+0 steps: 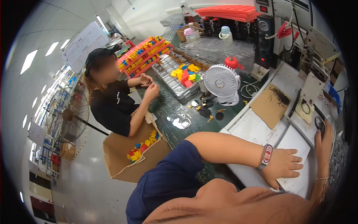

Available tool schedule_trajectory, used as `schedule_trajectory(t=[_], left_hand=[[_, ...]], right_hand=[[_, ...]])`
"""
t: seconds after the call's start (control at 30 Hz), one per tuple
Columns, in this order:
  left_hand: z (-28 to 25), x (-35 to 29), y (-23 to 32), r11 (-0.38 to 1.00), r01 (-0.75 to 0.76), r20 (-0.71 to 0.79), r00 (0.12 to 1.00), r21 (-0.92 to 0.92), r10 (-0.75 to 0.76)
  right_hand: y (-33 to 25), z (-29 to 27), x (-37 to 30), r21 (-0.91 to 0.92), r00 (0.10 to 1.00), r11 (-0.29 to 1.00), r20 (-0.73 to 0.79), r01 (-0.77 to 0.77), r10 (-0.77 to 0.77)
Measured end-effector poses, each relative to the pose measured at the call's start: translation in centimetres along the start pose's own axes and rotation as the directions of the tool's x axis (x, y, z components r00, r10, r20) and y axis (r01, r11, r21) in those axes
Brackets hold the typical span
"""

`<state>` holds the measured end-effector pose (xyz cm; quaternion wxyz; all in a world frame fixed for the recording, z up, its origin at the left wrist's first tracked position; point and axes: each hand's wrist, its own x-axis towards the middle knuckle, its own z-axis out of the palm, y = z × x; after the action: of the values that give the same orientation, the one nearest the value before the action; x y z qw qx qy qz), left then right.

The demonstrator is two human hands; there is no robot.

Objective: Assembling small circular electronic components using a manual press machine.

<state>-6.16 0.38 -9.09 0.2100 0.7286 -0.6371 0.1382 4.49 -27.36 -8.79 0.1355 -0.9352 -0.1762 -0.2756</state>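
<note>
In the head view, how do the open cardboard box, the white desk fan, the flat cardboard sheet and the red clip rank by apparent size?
Largest to smallest as they look:
1. open cardboard box
2. white desk fan and flat cardboard sheet, too alike to rank
3. red clip
The fisheye bends the rim, and distances from the camera differ, so true sizes stay unsure.

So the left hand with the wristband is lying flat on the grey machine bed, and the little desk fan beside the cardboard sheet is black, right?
Not quite: the desk fan is white, not black, as the head view shows. The rest holds: the left hand, wristband on, lies flat on the grey machine bed, and the fan stands beside the cardboard sheet.
</note>
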Motion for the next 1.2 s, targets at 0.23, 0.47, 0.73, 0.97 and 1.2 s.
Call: schedule_trajectory(t=[0.23,0.47,0.73,0.97,1.2], left_hand=[[-0.1,-0.6,0.4,1.0,0.011,0.022,1.0,0.027,-0.012],[0.1,-0.5,0.3,0.998,-0.012,0.007,1.0,0.058,0.012],[-0.6,0.2,0.1,0.989,-0.149,-0.01,0.989,0.012,0.149],[-0.5,-0.2,0.1,0.993,-0.117,0.01,0.993,-0.026,0.117],[-1.9,0.7,0.6,0.969,-0.239,-0.223,0.943,0.058,0.246]], right_hand=[[-0.8,0.5,-0.1,0.13,0.997,0.99,0.052,-0.055,0.049],[-1.9,-0.2,0.0,0.11,0.998,0.994,0.063,-0.03,0.023],[-3.7,-1.0,0.3,0.065,0.992,0.996,0.113,-0.062,0.054],[-5.0,-1.4,-0.1,-0.056,0.997,0.998,0.078,0.008,-0.004],[-5.7,-1.6,-0.2,0.005,0.998,1.0,0.064,-0.029,0.029]])
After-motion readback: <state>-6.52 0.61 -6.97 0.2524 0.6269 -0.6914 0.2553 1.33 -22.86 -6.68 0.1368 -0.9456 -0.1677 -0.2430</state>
